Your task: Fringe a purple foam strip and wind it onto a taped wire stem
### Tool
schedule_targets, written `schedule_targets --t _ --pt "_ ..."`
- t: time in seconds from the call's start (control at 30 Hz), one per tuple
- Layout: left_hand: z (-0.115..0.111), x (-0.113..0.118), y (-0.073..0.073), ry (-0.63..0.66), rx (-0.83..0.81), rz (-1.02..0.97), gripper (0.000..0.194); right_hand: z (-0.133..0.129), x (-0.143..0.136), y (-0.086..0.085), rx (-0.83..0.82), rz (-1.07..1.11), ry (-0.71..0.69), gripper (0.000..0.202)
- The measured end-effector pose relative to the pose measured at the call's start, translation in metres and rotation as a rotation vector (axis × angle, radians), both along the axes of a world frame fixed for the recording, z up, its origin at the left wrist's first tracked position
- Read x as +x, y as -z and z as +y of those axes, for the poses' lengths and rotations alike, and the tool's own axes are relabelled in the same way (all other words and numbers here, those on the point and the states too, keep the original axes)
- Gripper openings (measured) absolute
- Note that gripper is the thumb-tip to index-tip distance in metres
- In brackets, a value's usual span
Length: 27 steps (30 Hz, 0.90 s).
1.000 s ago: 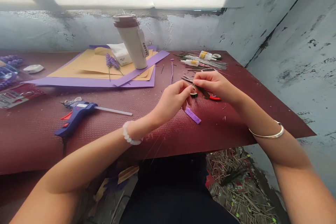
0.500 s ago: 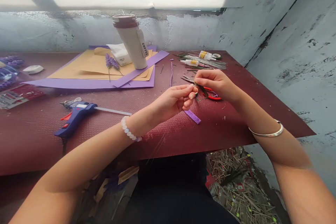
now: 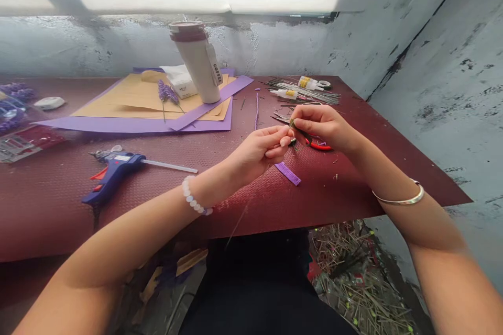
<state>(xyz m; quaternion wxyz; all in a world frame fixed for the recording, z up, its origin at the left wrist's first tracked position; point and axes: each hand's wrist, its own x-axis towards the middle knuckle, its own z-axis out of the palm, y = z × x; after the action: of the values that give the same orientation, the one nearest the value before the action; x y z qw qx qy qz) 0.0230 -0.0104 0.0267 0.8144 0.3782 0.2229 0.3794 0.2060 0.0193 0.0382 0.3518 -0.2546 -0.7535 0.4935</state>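
Observation:
My left hand (image 3: 267, 149) is closed in a pinch, its thumb and forefinger tips meeting my right hand's over the table. From it a thin wire stem (image 3: 237, 226) seems to run down toward the table's near edge, faint and blurred. My right hand (image 3: 324, 124) is closed on a dark green strip of floral tape (image 3: 302, 133), whose loose end hangs below the fingers. The tiny spot where the fingertips meet is mostly hidden. Behind my right hand lie red-handled scissors (image 3: 321, 146), partly covered. A fringed purple paper strip (image 3: 288, 174) rests just below my left hand.
A blue glue gun (image 3: 113, 172) with its glue stick lies at left. Behind are a coffee cup (image 3: 198, 63), brown paper (image 3: 102, 102), purple sheets and purple flowers (image 3: 167, 91). Glue bottles (image 3: 310, 83) and several wire stems lie at the back right, near the wall.
The left fingers have curled in more tightly at the pinch, and the green tape has shifted slightly in the right fingertips. The faint wire below has changed its angle a little.

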Motion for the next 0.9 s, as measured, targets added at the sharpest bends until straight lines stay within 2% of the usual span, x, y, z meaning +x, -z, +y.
schedule_targets --t 0.37,0.5,0.6,0.67,0.9 --pt "0.001 0.0 0.001 -0.015 0.013 -0.016 0.026 0.0 0.0 0.0 0.004 -0.007 0.007 0.034" --pt "0.001 0.0 0.0 -0.027 0.01 -0.004 0.028 0.002 0.0 0.0 0.032 -0.05 0.105 0.038" --pt "0.001 0.0 0.0 -0.027 0.006 0.001 0.028 0.004 0.001 -0.001 0.138 -0.037 0.227 0.035" --pt "0.0 0.0 0.0 -0.024 -0.008 0.004 0.029 0.004 0.003 -0.003 0.236 -0.013 0.262 0.029" --pt "0.001 0.001 0.003 0.019 -0.014 -0.008 0.027 -0.002 0.008 -0.012 0.461 -0.125 0.221 0.012"
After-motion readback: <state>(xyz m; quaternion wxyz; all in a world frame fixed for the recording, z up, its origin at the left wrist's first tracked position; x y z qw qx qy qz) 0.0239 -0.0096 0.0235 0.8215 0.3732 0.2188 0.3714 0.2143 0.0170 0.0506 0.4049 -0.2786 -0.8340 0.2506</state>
